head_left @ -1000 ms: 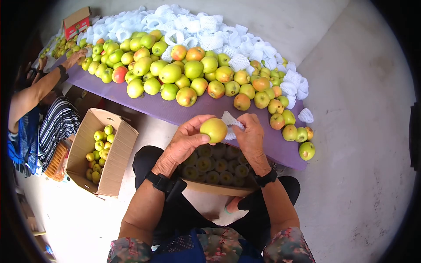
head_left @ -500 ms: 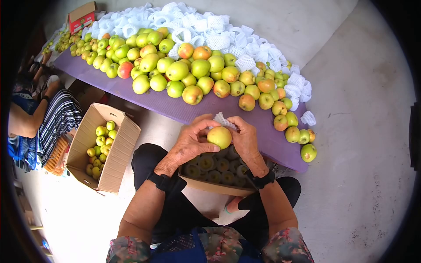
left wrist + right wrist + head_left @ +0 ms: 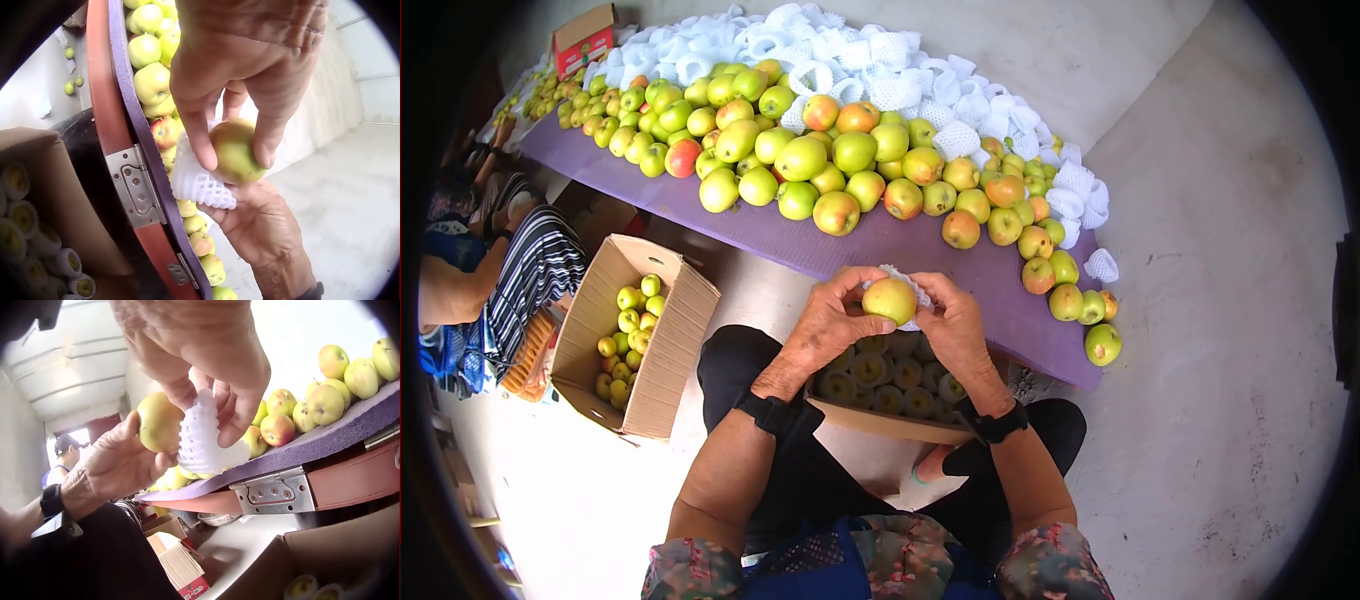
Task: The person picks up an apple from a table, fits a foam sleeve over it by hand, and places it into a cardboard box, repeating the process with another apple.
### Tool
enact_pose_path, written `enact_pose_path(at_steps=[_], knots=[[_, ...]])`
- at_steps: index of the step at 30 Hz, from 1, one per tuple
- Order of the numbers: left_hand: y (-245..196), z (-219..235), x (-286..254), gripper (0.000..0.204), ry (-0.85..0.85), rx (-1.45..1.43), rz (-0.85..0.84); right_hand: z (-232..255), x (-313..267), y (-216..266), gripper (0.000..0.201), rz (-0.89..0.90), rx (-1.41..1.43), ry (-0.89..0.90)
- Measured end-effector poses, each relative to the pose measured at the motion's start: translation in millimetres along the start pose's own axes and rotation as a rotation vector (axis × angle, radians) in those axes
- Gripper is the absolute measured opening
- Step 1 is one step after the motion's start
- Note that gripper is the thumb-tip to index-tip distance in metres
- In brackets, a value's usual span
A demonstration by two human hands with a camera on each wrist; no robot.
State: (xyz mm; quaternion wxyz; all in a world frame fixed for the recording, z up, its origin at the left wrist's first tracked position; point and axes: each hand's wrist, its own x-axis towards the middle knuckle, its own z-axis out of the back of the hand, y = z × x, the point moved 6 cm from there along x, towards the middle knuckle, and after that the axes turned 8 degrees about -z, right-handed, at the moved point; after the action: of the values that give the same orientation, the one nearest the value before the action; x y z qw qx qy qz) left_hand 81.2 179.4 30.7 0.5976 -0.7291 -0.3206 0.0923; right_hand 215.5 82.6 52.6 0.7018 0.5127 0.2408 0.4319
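A yellow-green apple (image 3: pixel 889 301) is gripped between the thumb and fingers of the left hand (image 3: pixel 830 320), above an open carton. The right hand (image 3: pixel 956 325) pinches a white foam net sleeve (image 3: pixel 921 293) against the apple's far right side. In the left wrist view the apple (image 3: pixel 237 151) sits beside the sleeve (image 3: pixel 199 178), with the left hand (image 3: pixel 250 69) over it and the right hand (image 3: pixel 265 231) below. The right wrist view has the sleeve (image 3: pixel 201 439) under the right hand (image 3: pixel 200 356), touching the apple (image 3: pixel 157 422) in the left hand (image 3: pixel 103 456).
Loose apples (image 3: pixel 801 159) and a heap of foam sleeves (image 3: pixel 840 50) cover much of the purple-topped table (image 3: pixel 790 243). A carton (image 3: pixel 890 425) of sleeved apples stands between the knees. Left are another apple carton (image 3: pixel 670 350) and a seated person in striped clothing (image 3: pixel 540 265).
The hands have drawn closer together, bringing the foam sleeve from beside the apple to against its far side. At the left, the other person's arm has moved back from the apples on the table.
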Motion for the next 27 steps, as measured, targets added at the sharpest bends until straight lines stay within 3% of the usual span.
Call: enact_pose_path(at_steps=[3,6,12,20,27], knots=[[3.7,4.4,0.3,0.059,-0.026,0.093,0.005,-2.4,-3.9,-0.7,0.028,-0.125,-0.112,0.012],[7.3,5.5,-0.5,0.058,-0.054,0.112,0.010,-2.6,-3.6,-14.2,0.026,-0.155,-0.024,-0.002],[6.2,7.5,-0.1,0.053,-0.090,0.167,-0.028,3.0,-8.4,-8.7,0.019,-0.073,0.308,-0.136],[8.9,5.1,-2.4,0.051,0.061,0.305,0.128,0.8,-21.2,-8.4,0.018,-0.064,0.289,-0.186],[5.2,9.0,-3.3,0.051,-0.080,0.357,0.000,-9.4,-29.7,-3.4,0.023,0.000,0.226,-0.212]])
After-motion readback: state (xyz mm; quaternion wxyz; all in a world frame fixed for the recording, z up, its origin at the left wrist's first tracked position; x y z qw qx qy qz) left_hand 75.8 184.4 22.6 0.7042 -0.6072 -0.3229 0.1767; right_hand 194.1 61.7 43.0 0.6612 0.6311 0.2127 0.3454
